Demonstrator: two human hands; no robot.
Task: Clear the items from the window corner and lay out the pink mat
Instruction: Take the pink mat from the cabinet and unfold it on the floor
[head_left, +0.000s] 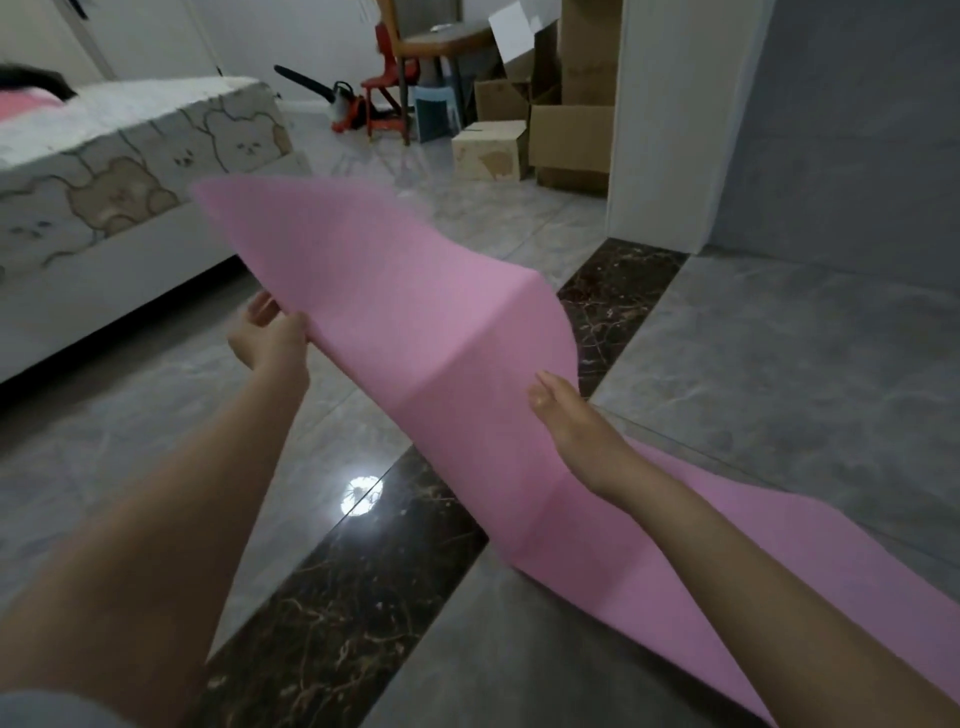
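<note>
Pink mat runs long-axis from the floor at lower right up & away to a lifted far end, w/ left hand pinching its left edge, right hand flat, fingers together, against the right edge, nearer the floor end.

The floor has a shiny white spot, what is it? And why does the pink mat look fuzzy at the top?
Head view: the spot is lamp glare on the glossy floor; the pink mat blurs at its far edge, probably from motion.
</note>
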